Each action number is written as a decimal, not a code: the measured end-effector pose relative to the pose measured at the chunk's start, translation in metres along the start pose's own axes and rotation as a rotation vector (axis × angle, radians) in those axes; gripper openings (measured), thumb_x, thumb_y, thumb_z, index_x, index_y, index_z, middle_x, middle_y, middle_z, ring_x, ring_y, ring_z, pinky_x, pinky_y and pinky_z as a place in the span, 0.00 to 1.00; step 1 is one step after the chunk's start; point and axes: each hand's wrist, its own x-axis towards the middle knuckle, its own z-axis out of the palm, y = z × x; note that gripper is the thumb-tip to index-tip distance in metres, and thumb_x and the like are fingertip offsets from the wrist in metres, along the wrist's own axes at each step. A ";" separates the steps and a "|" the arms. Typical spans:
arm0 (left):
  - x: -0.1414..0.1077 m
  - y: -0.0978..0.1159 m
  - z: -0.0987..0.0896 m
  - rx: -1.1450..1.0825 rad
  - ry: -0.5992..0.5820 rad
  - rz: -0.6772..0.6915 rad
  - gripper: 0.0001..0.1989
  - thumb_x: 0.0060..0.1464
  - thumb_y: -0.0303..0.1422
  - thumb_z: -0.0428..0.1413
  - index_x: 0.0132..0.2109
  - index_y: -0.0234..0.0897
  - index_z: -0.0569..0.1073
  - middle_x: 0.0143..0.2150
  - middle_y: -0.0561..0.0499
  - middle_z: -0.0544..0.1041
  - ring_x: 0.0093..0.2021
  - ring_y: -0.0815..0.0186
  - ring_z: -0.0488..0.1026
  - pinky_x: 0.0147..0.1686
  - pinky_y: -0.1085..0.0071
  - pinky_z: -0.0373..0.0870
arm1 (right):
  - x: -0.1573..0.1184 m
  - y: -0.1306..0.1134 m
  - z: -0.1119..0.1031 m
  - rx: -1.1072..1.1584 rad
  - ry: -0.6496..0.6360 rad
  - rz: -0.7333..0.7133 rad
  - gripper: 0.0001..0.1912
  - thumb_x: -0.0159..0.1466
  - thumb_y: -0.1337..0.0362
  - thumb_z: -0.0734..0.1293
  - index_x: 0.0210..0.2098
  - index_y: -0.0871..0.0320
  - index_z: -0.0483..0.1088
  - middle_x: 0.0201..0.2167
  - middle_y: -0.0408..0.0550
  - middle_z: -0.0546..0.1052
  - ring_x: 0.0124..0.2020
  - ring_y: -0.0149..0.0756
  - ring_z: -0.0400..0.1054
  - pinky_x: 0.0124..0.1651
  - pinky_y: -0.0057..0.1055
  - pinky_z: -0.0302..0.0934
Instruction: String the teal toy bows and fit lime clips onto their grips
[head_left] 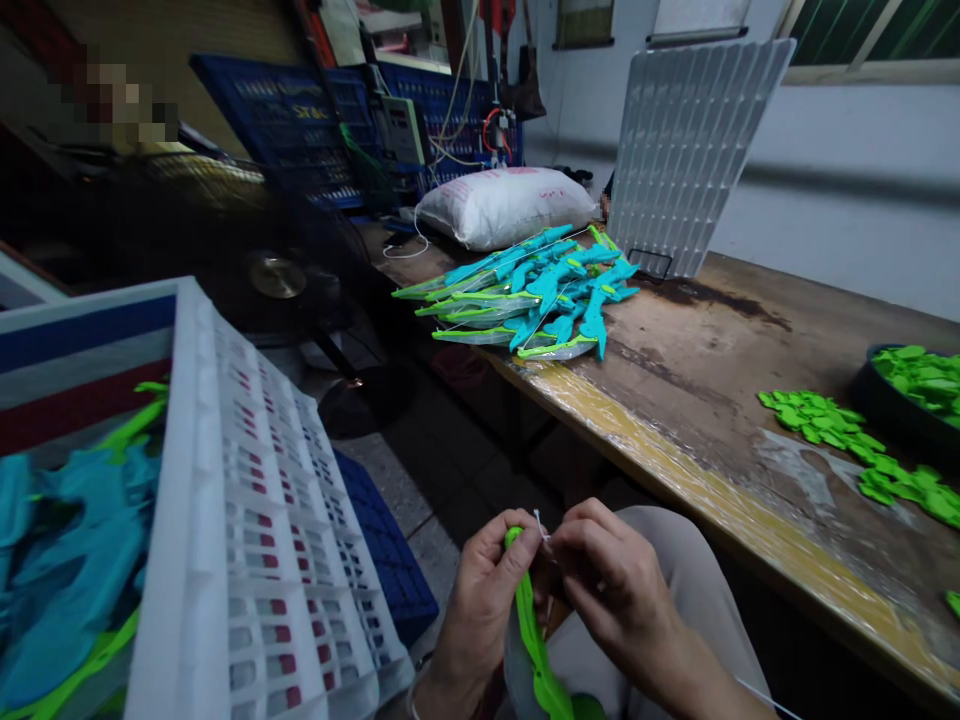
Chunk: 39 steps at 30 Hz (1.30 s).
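**White string (539, 523) at the tip of a green bow limb (534, 640)**

The green bow limb stands roughly upright above the lap, its rounded tip towards the far side of the knees. The left hand (486, 590) grips it near that tip, thumb along the face, probably to steady it for fine fingerwork. The right hand (628, 590) is closed, its fingertips pinching the white string just beside the tip (whether there is a knot or loop, the fingers hide). Holding both so close together presumably gives better control of the thin strand.

The turquoise-and-green toy bows (559, 290) lie heaped with their green limbs mostly pointing one way, perhaps to keep strings from snagging. The white crate (165, 560) sits at the left, likely so its turquoise bow parts (82, 560) are within reach.

Counted: one limb in hand, one white crate, one stuffed white sack (510, 205), one ribbed translucent panel (694, 150) upright on the surface (690, 370), and one dark tub (885, 420) of green plastic pieces (922, 375). The heaped bows, the crate's parts and the green pieces, in the tub and loose beside it, overlap too much to number.
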 end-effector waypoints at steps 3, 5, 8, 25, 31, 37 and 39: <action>0.001 -0.001 -0.001 -0.001 -0.029 0.006 0.21 0.50 0.49 0.68 0.34 0.38 0.71 0.17 0.59 0.69 0.15 0.74 0.62 0.15 0.79 0.61 | -0.002 -0.001 0.001 0.008 0.029 0.057 0.09 0.68 0.73 0.62 0.44 0.55 0.68 0.34 0.42 0.72 0.32 0.29 0.67 0.35 0.24 0.60; 0.002 -0.001 -0.002 0.004 -0.041 0.015 0.21 0.49 0.49 0.69 0.35 0.38 0.71 0.16 0.59 0.69 0.15 0.74 0.63 0.16 0.80 0.60 | -0.002 -0.002 0.003 0.017 0.031 0.104 0.08 0.68 0.72 0.63 0.43 0.55 0.69 0.34 0.41 0.72 0.32 0.29 0.68 0.34 0.24 0.59; 0.003 -0.001 -0.004 0.017 -0.046 0.028 0.21 0.47 0.47 0.70 0.33 0.37 0.71 0.18 0.60 0.68 0.16 0.75 0.63 0.16 0.80 0.59 | -0.001 -0.003 0.006 0.019 0.037 0.128 0.08 0.67 0.72 0.63 0.41 0.55 0.70 0.33 0.41 0.73 0.32 0.28 0.68 0.34 0.24 0.59; 0.004 -0.005 -0.012 0.041 -0.073 0.033 0.18 0.50 0.45 0.69 0.35 0.36 0.75 0.18 0.59 0.69 0.16 0.74 0.64 0.17 0.80 0.61 | 0.004 -0.002 0.015 0.509 0.048 0.609 0.13 0.65 0.53 0.69 0.35 0.57 0.69 0.25 0.42 0.72 0.23 0.30 0.65 0.27 0.26 0.58; 0.002 -0.005 -0.009 -0.008 -0.078 0.018 0.20 0.48 0.46 0.70 0.36 0.37 0.72 0.17 0.59 0.71 0.14 0.73 0.66 0.14 0.79 0.65 | 0.011 0.010 0.001 0.957 -0.079 0.851 0.24 0.50 0.50 0.82 0.34 0.62 0.77 0.24 0.44 0.75 0.23 0.25 0.64 0.28 0.21 0.58; 0.003 0.000 -0.006 0.029 -0.042 -0.017 0.23 0.45 0.49 0.70 0.33 0.37 0.71 0.15 0.58 0.70 0.12 0.72 0.65 0.12 0.78 0.64 | 0.009 0.006 -0.010 0.732 -0.204 0.535 0.13 0.66 0.54 0.74 0.38 0.59 0.78 0.33 0.46 0.77 0.33 0.33 0.73 0.39 0.28 0.67; 0.003 0.001 -0.006 0.054 -0.030 -0.024 0.22 0.46 0.49 0.69 0.33 0.37 0.70 0.14 0.59 0.69 0.12 0.72 0.64 0.13 0.78 0.63 | 0.007 0.003 -0.011 0.502 -0.202 0.336 0.09 0.71 0.58 0.69 0.40 0.57 0.78 0.36 0.46 0.76 0.36 0.33 0.73 0.41 0.28 0.67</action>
